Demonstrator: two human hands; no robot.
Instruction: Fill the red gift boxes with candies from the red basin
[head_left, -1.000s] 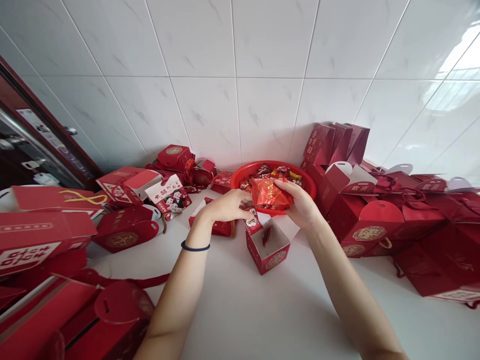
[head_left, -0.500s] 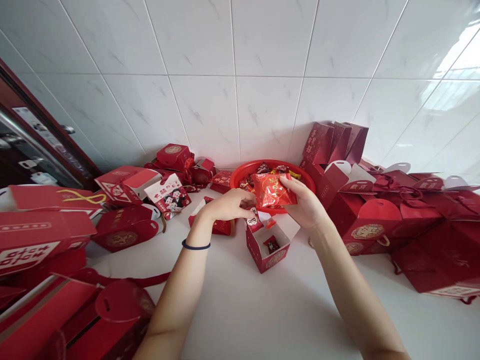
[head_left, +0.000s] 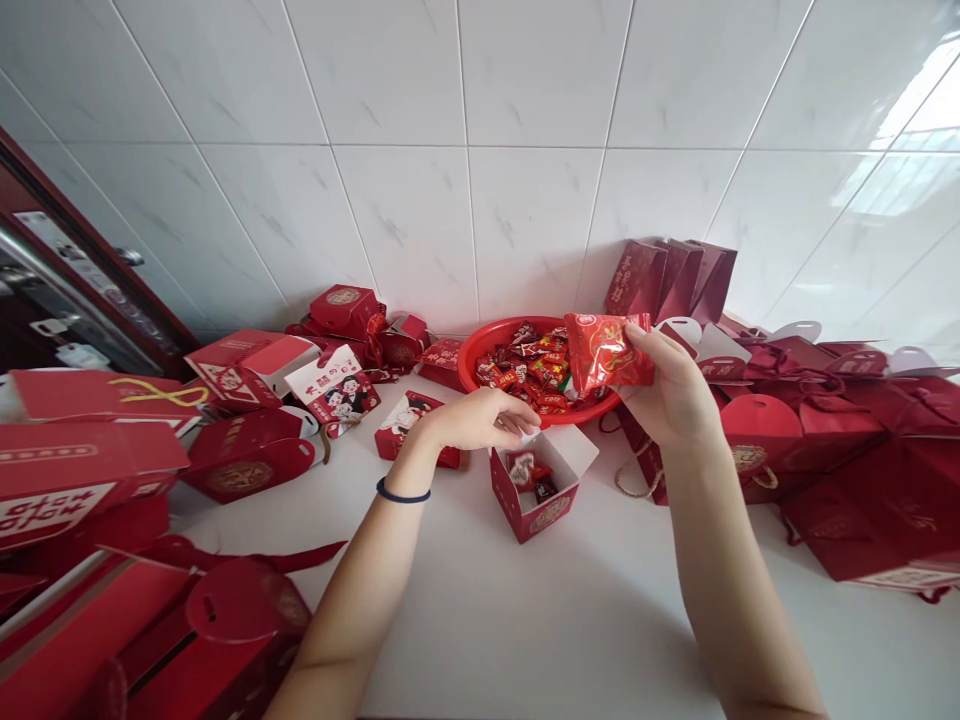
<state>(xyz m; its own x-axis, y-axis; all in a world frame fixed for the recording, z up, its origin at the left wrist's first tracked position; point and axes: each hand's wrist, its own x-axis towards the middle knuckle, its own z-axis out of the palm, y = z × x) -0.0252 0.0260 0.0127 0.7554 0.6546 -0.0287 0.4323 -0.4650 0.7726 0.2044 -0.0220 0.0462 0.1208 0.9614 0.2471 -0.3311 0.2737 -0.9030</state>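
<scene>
My right hand [head_left: 671, 385] grips a shiny red packet [head_left: 607, 350], held up over the right side of a red basket [head_left: 466, 365] full of wrapped candies [head_left: 536, 370]. An open red box [head_left: 517, 510] stands on the white table, with a few small wrapped pieces [head_left: 525, 470] inside. At its back left edge is my left hand [head_left: 495, 418], its fingers curled and close together; whether they pinch the box's flap is hidden. Just left of the box lies a small red box with a cartoon print [head_left: 409, 420].
Many red boxes [head_left: 247, 460] crowd the left side. More red boxes with ribbons [head_left: 757, 430] and upright red bags [head_left: 667, 280] stand on the right. A tiled wall [head_left: 525, 220] rises behind the white table [head_left: 525, 620].
My right hand has moved right and slightly up with the red packet, uncovering the candies. A small packet near my left fingers is now inside the open box.
</scene>
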